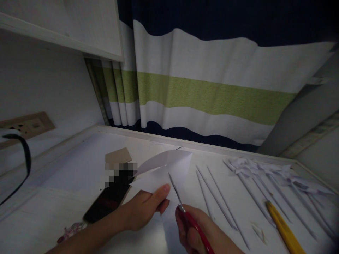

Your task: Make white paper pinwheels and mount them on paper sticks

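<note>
My left hand is closed on a sheet of white paper, its thumb lying on top and its fingers underneath. The paper is held above the table, with a slit opening near its middle and pointed corners. In my right hand is a pair of scissors with red handles, my fingers wrapped round them. Their blades point up and away, and the tips lie against or just over the paper's right part. From this angle I cannot tell whether the blades are parted.
Thin rolled paper sticks lie right of my hands. Beyond them are paper pinwheels on sticks and a yellow-handled tool. A dark phone and a brown card lie left. A striped curtain hangs behind the table.
</note>
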### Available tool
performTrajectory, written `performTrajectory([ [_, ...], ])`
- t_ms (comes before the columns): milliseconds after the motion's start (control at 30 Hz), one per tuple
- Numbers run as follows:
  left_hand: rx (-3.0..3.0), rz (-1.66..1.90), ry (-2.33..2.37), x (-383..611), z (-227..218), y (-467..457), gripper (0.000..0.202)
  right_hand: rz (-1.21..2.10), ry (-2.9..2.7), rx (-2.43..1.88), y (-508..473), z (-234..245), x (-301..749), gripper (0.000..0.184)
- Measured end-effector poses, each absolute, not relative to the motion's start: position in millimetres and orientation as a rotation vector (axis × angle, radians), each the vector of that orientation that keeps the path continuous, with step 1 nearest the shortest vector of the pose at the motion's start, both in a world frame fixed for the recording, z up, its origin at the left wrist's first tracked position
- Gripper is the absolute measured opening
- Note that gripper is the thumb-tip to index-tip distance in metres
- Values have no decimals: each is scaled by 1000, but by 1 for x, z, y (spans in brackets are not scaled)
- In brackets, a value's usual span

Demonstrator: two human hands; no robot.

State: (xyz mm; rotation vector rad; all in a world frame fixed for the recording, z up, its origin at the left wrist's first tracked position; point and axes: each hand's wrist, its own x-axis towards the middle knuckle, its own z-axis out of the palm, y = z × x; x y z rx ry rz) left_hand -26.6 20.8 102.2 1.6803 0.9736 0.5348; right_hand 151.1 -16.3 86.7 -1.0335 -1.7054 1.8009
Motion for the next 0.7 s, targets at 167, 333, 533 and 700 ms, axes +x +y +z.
performTrajectory([
  [167, 1672, 529, 982, -27, 102, 21, 48, 1794, -1660, -1052, -16, 81, 150, 57],
  [333, 1664, 545, 989, -26, 103, 20, 48, 1728, -1616, -1226, -17, 62, 146, 38],
  [533, 1598, 619, 932, -25, 101, 21, 46, 1755, -1474, -1187, -14, 59, 136, 32],
  [700, 1608, 609, 936, -25, 101, 21, 47, 1658, -1521, -1157, -16, 71, 133, 25],
])
